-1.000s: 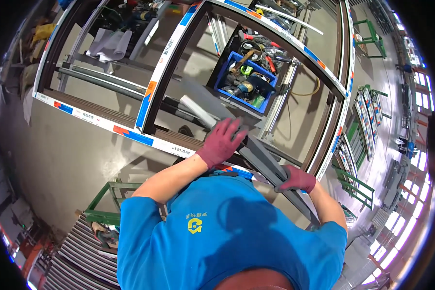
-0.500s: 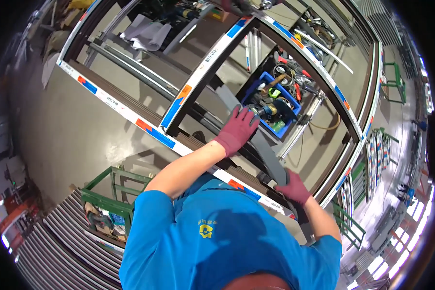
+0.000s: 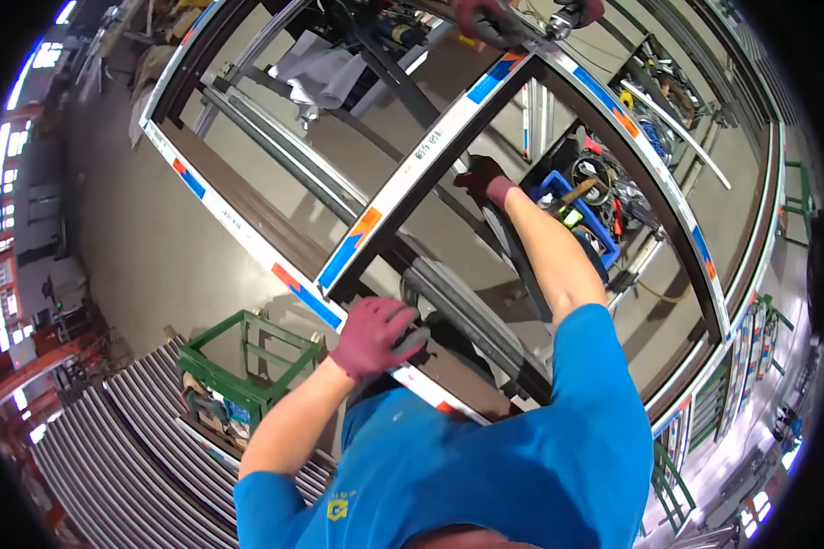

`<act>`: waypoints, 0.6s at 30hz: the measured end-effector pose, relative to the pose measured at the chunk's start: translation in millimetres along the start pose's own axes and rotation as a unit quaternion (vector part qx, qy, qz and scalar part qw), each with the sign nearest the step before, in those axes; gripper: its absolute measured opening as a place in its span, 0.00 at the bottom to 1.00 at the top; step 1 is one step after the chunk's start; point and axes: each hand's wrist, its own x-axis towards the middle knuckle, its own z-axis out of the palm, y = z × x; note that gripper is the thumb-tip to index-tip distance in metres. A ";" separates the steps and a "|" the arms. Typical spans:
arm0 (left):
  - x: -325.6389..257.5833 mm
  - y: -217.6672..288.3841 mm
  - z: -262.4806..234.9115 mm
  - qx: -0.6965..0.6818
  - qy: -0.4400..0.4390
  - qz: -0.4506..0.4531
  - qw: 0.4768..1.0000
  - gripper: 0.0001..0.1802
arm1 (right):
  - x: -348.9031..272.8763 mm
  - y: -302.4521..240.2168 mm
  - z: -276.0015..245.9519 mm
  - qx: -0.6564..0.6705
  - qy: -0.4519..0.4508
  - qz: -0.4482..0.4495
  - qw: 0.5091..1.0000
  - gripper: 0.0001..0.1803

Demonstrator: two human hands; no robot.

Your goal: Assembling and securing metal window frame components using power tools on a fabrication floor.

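Observation:
A large rectangular frame with white, orange and blue tape lies before me. My left hand [image 3: 375, 337], in a maroon glove with grey palm, is curled over its near rail [image 3: 247, 233]. Through the right-hand opening reaches my right hand [image 3: 487, 178], beside the middle bar [image 3: 412, 165]. Its shaded fingers are bent together, and what they hold is hidden. Below that hand a grey support bar [image 3: 449, 295] slants under the frame. At the far side another person's gloved hands [image 3: 490, 20] are around a metal tool [image 3: 558, 25].
Under the frame a blue bin [image 3: 591, 218] holds tools and cables. A green metal cart [image 3: 247, 361] stands at the near left, by stacked long profiles [image 3: 146, 439]. Grey cloth or paper [image 3: 325, 71] lies beneath the far left opening.
My left hand has gone from the grey strip to the near rail. My right hand has left the near end of that strip and reached far inside the opening. The view has shifted.

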 end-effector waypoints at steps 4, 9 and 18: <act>6.9 -6.1 3.1 -0.001 0.002 0.020 1.000 0.28 | 92.3 64.1 2.7 0.019 -0.015 -0.077 0.997 0.36; 2.8 -1.9 3.8 -0.001 0.004 -0.008 1.000 0.26 | 82.4 36.8 -2.9 -0.149 0.107 0.109 0.977 0.47; 7.6 3.6 5.7 -0.038 0.000 0.019 0.999 0.21 | -127.7 52.9 -22.2 -0.245 0.238 -0.019 0.940 0.45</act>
